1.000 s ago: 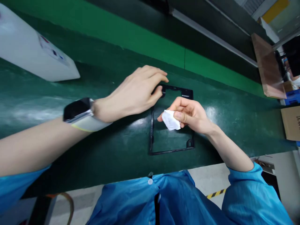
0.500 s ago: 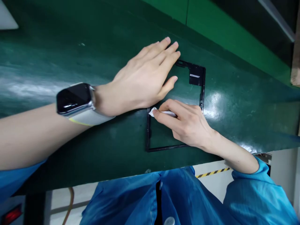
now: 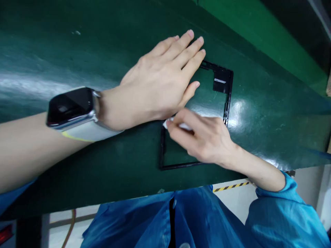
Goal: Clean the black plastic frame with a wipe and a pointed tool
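A thin black rectangular frame [image 3: 161, 148] lies flat on the green table, with a wider dark block in its far right corner. My left hand [image 3: 161, 81] is laid flat over the frame's far left part, fingers stretched out and hiding that stretch. My right hand [image 3: 203, 134] pinches a small white wipe [image 3: 165, 124] between thumb and fingers. The wipe is at the frame's left side, just below the left palm. Part of the wipe is hidden inside the right hand, which is slightly blurred.
The glossy green table [image 3: 124, 175] runs across the view, its near edge in front of my blue smock [image 3: 134, 220]. A lighter green raised panel [image 3: 256, 38] borders the far side. Black and yellow tape [image 3: 231, 187] marks the floor below.
The view has shifted a little. My right hand still pinches the wipe at the frame's left side, its fingers now blurred. My left hand stays flat on the frame.
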Demonstrator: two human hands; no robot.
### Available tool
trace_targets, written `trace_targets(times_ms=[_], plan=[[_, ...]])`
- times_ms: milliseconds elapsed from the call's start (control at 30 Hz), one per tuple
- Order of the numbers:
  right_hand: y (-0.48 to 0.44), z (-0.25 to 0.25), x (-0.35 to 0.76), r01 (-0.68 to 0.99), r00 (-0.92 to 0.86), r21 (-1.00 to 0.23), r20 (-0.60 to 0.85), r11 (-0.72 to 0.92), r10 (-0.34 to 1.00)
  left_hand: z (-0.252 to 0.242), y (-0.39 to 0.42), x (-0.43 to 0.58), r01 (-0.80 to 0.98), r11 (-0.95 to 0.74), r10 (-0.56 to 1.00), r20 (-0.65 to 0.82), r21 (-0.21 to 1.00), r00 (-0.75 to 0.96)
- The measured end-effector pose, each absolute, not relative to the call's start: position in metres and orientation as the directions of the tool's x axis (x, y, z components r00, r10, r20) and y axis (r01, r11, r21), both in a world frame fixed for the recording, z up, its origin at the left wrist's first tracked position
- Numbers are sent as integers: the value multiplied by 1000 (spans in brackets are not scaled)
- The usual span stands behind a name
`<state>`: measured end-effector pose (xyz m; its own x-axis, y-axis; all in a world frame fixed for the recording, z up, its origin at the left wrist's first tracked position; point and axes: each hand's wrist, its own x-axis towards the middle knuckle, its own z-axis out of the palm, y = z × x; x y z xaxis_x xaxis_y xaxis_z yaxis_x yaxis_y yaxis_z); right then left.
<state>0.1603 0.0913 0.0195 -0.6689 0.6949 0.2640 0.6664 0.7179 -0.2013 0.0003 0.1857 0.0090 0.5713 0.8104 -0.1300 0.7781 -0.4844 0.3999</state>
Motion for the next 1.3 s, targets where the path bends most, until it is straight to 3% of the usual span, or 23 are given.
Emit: trace_targets(times_ms=[67, 167, 333, 467, 700, 867, 1133, 1300], plan=[[95, 21, 159, 701, -646, -219, 207, 679, 734, 9, 186, 0, 779, -482, 812, -129, 401, 569], [96, 24, 158, 651, -713, -205, 167, 731, 681, 8, 186, 0, 760, -501, 806, -96, 414, 584], [92, 25, 159, 663, -705, -28, 313, 748, 636, 11, 186, 1, 785, -472, 824, -116, 401, 554], [89, 25, 162, 621, -739, -11, 325, 784, 590, 15, 188, 0, 797, -480, 834, -93, 366, 544], [95, 23, 155, 725, -674, 54, 259, 686, 692, 15, 194, -2, 802, -478, 834, -103, 357, 543], [98, 25, 157, 636, -741, 28, 301, 772, 600, 7, 195, -2, 768, -481, 832, -55, 422, 551], [100, 26, 155, 637, -721, -20, 337, 770, 605, 5, 193, -3, 730, -505, 818, -14, 461, 575], [99, 30, 152, 687, -692, -131, 183, 715, 698, 4, 195, -2, 749, -507, 815, -47, 427, 578]])
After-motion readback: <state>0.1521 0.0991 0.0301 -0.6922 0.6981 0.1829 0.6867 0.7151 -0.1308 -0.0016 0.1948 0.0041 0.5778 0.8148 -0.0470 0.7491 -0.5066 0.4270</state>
